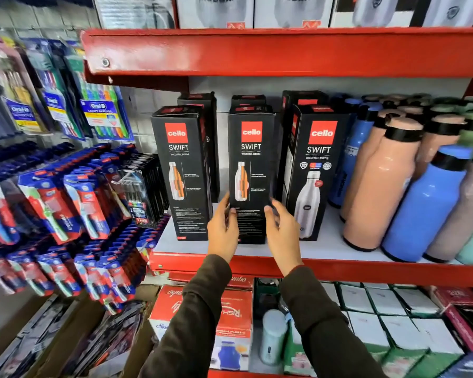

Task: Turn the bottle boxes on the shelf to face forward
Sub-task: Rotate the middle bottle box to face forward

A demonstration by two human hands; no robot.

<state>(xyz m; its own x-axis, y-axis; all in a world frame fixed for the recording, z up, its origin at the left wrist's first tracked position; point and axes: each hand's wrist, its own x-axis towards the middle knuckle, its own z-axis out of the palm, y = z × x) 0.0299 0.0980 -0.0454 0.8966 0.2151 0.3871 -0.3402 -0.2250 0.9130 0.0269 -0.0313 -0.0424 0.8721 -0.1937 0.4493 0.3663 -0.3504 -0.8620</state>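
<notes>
Boxes (183,173) (309,175) flank the middle box (250,170) (bottles (377,186) beyond); left hand (223,230) and right hand (283,230) clasp its sides.

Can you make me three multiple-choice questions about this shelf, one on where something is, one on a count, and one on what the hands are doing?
1. Where do the loose bottles stand relative to the black boxes?
A. To their right
B. To their left
C. On the shelf above

2. How many black boxes stand in the front row?
A. Two
B. Three
C. Five

3. What are the hands doing?
A. Resting on the shelf edge
B. Lifting a blue bottle
C. Holding the middle box by its sides

Answers:
1. A, the bottles fill the shelf's right part.
2. B, the left box, the middle box and the right box line the front.
3. C, the left hand and right hand flank its lower part.
</notes>
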